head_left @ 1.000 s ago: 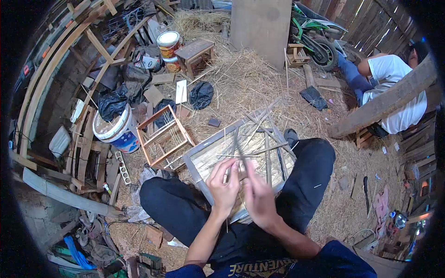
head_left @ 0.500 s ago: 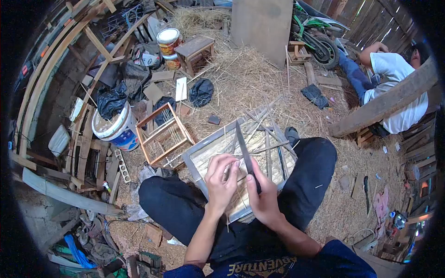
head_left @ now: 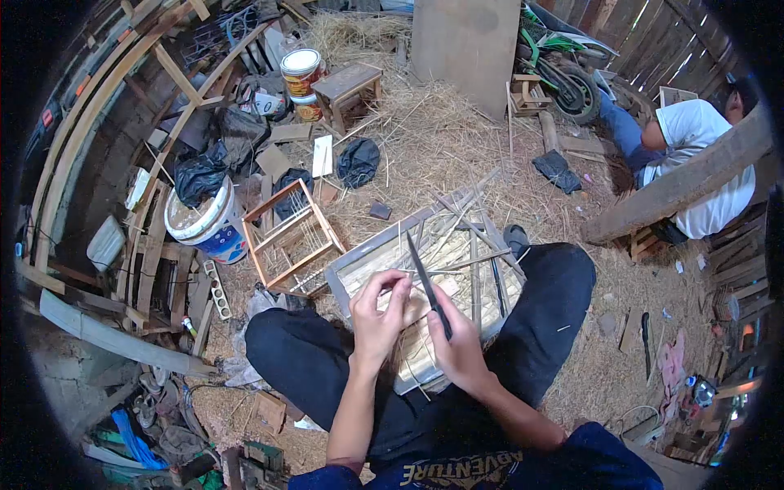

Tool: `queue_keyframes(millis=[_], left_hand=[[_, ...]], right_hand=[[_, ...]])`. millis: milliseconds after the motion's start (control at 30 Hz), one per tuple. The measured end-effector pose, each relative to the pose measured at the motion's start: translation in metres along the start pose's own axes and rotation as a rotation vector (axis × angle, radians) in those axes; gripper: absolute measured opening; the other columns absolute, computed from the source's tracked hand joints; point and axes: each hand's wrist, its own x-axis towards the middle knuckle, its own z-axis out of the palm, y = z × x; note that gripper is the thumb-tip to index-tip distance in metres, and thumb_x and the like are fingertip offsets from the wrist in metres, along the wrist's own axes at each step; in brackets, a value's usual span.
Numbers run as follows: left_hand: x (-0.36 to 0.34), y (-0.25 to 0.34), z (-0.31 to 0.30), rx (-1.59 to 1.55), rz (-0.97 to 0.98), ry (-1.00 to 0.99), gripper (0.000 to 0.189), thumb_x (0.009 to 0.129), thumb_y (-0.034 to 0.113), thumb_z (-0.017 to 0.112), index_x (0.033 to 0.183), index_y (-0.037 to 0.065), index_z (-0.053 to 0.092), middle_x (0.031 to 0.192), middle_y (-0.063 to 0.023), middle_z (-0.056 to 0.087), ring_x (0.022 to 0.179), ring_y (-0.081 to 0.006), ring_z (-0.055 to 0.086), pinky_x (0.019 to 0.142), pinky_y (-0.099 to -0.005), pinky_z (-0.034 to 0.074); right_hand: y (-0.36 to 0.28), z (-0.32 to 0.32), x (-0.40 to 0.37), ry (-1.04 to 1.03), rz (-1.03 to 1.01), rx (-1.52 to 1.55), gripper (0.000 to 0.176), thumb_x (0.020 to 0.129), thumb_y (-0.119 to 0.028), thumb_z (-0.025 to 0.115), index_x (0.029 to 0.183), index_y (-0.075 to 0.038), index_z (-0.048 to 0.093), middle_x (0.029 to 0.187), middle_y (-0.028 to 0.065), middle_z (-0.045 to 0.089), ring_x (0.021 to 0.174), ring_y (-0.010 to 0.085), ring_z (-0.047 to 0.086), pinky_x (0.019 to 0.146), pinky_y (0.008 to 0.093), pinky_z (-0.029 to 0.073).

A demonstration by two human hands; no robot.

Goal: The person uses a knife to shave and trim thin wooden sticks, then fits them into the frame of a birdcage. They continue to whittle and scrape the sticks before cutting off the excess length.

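My right hand point(head_left: 457, 345) is wrapped round the handle of a long dark-bladed knife point(head_left: 420, 265), its tip pointing up and away from me. Just left of the blade, my left hand point(head_left: 380, 317) has thumb and fingertips pinched on a thin strip of bamboo or cane point(head_left: 414, 374); part of this strip is hidden by the fingers. Below both hands lies a grey-edged wooden board point(head_left: 337, 284) between my knees. Several loose strips point(head_left: 474, 282) are scattered over its right and far side.
A small wooden frame point(head_left: 253, 237) with thin rods stands left of the board, near a white bucket point(head_left: 181, 224) topped with a black bag. A stool point(head_left: 349, 84) and stacked tins point(head_left: 300, 72) are farther back. On the right, a person in a white shirt point(head_left: 694, 131) sits behind a slanted beam point(head_left: 678, 192).
My left hand has turned, with its fingertips pinched closer together beside the blade. The knife has shifted slightly left and down. The seated person's raised arm has come down.
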Motion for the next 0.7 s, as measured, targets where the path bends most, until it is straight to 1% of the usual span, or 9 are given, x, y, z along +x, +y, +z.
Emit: queue_keyframes(millis=[67, 100, 200, 267, 400, 433, 600, 667, 700], left_hand=[[-0.001, -0.009, 0.0, -0.062, -0.026, 0.024, 0.01, 0.092, 0.002, 0.067, 0.101, -0.003, 0.067, 0.093, -0.0119, 0.071, 0.082, -0.0164, 0.069, 0.076, -0.0289, 0.054], [0.0, -0.012, 0.0, -0.092, -0.035, 0.037, 0.01, 0.093, 0.002, 0.066, 0.101, -0.003, 0.066, 0.093, -0.0112, 0.071, 0.082, -0.0156, 0.069, 0.076, -0.0283, 0.054], [-0.001, -0.008, 0.001, -0.297, -0.113, 0.095, 0.008, 0.097, 0.002, 0.062, 0.103, -0.003, 0.062, 0.093, -0.0093, 0.068, 0.085, -0.0165, 0.069, 0.079, -0.0298, 0.057], [0.001, -0.007, 0.0, -0.458, -0.094, 0.138, 0.006, 0.097, 0.003, 0.061, 0.101, -0.002, 0.06, 0.095, -0.0109, 0.068, 0.086, -0.018, 0.069, 0.08, -0.0315, 0.057], [0.0, -0.011, -0.003, -0.656, -0.131, 0.115, 0.005, 0.098, 0.004, 0.061, 0.098, -0.001, 0.059, 0.099, -0.0136, 0.067, 0.088, -0.0208, 0.068, 0.083, -0.034, 0.056], [-0.002, -0.012, -0.002, -0.679, -0.146, 0.108, 0.005, 0.097, 0.003, 0.061, 0.098, -0.001, 0.058, 0.099, -0.0137, 0.067, 0.088, -0.0208, 0.068, 0.083, -0.0342, 0.056], [0.0, -0.021, -0.003, -0.703, -0.167, 0.03, 0.007, 0.096, 0.003, 0.063, 0.098, 0.0, 0.057, 0.099, -0.0142, 0.066, 0.089, -0.0206, 0.067, 0.084, -0.0345, 0.055], [0.004, -0.021, -0.008, -0.609, -0.168, -0.06, 0.019, 0.096, 0.007, 0.065, 0.11, -0.002, 0.057, 0.098, -0.012, 0.066, 0.088, -0.0177, 0.066, 0.084, -0.032, 0.054], [0.009, -0.016, -0.01, -0.521, -0.158, -0.108, 0.023, 0.096, 0.008, 0.065, 0.114, -0.002, 0.056, 0.098, -0.0113, 0.067, 0.088, -0.0167, 0.066, 0.084, -0.0313, 0.054]], right_hand=[[-0.004, -0.003, 0.0, 0.035, -0.01, -0.002, 0.044, 0.102, -0.013, 0.05, 0.14, 0.009, 0.045, 0.131, 0.0265, 0.059, 0.127, 0.0304, 0.056, 0.105, 0.0369, 0.042], [-0.005, -0.004, 0.001, 0.032, -0.025, 0.009, 0.044, 0.1, -0.013, 0.05, 0.139, 0.007, 0.047, 0.131, 0.0296, 0.058, 0.124, 0.0399, 0.057, 0.103, 0.0416, 0.044], [0.007, 0.003, 0.005, 0.09, -0.087, -0.081, 0.047, 0.099, -0.011, 0.057, 0.141, 0.007, 0.046, 0.119, 0.0201, 0.065, 0.112, 0.0251, 0.063, 0.096, 0.0338, 0.047], [0.008, 0.0, 0.015, 0.127, -0.006, -0.085, 0.046, 0.097, -0.011, 0.062, 0.137, 0.006, 0.049, 0.102, 0.0108, 0.065, 0.096, 0.0165, 0.063, 0.084, 0.0292, 0.049], [0.004, -0.004, 0.05, 0.165, -0.03, 0.096, 0.044, 0.093, -0.014, 0.07, 0.13, 0.003, 0.055, 0.08, -0.0032, 0.054, 0.073, 0.0041, 0.053, 0.065, 0.0222, 0.045], [-0.006, -0.011, 0.06, 0.123, -0.03, 0.036, 0.048, 0.089, -0.018, 0.074, 0.129, 0.003, 0.056, 0.09, 0.0123, 0.067, 0.077, 0.0151, 0.062, 0.072, 0.0315, 0.051], [-0.002, -0.022, 0.104, -0.039, -0.279, -0.031, 0.035, 0.09, -0.017, 0.072, 0.118, 0.003, 0.064, 0.098, 0.0157, 0.071, 0.084, 0.0217, 0.069, 0.076, 0.0337, 0.053], [0.002, -0.026, 0.12, -0.107, -0.441, -0.054, 0.033, 0.089, -0.015, 0.073, 0.117, 0.002, 0.065, 0.094, 0.0124, 0.072, 0.081, 0.0177, 0.067, 0.072, 0.0321, 0.052], [-0.001, -0.032, 0.125, -0.181, -0.441, -0.133, 0.032, 0.089, -0.014, 0.073, 0.115, 0.003, 0.065, 0.1, 0.0157, 0.072, 0.086, 0.0229, 0.069, 0.076, 0.0337, 0.053]])
